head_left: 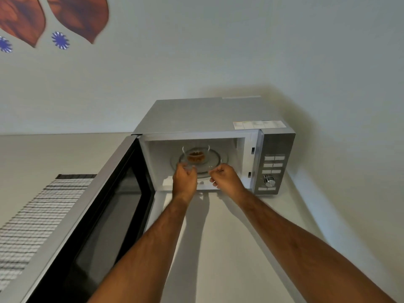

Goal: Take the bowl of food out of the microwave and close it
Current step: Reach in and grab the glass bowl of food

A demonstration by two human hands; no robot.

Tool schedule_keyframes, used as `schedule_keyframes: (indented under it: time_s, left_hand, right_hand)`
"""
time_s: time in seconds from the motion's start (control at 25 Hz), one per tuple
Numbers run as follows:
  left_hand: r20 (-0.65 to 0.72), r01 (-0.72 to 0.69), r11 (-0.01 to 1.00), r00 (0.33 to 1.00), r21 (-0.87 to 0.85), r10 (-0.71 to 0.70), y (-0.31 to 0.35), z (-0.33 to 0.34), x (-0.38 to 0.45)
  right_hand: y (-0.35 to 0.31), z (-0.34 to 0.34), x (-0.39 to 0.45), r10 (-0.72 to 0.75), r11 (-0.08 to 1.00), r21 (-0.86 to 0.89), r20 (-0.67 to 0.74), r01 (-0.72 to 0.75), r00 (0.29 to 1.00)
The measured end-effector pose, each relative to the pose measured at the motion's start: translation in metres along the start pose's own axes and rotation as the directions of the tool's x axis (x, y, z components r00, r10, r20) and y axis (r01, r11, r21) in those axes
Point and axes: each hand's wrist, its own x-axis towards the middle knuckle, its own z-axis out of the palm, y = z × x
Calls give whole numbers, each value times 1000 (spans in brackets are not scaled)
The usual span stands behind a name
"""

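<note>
The silver microwave (196,119) stands on a pale counter against the wall. Its door (72,232) is swung wide open to the left. Inside, a clear glass bowl (185,150) holding brown food (195,157) rests on the glass turntable (218,159). Both my arms reach into the cavity mouth. My left hand (184,179) is curled on the bowl's near left rim. The fingers of my right hand (226,177) are pinched on the near right rim. The glass is hard to make out where my fingers cover it.
The control panel (273,169) with buttons and a knob is on the microwave's right side. A striped woven mat (32,217) lies on the counter (218,248) left of the door. Wall decorations (59,18) hang at the upper left.
</note>
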Motion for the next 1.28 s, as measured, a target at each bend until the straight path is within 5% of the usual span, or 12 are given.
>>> schedule_keyframes:
  time_s: [0.52,0.76,1.28]
  left_hand:
    - [8,133,965,990,228,-138,-11,22,158]
    - [66,43,938,995,344,-70,-16,28,169]
    - [4,-5,972,1000,234,4,-4,16,124]
  right_hand:
    - [-15,24,126,119,979,172,-62,-106,991]
    - [-19,31,149,184,979,102,-50,-178,982]
    - [-21,18,97,66,993,101,-35,-62,997]
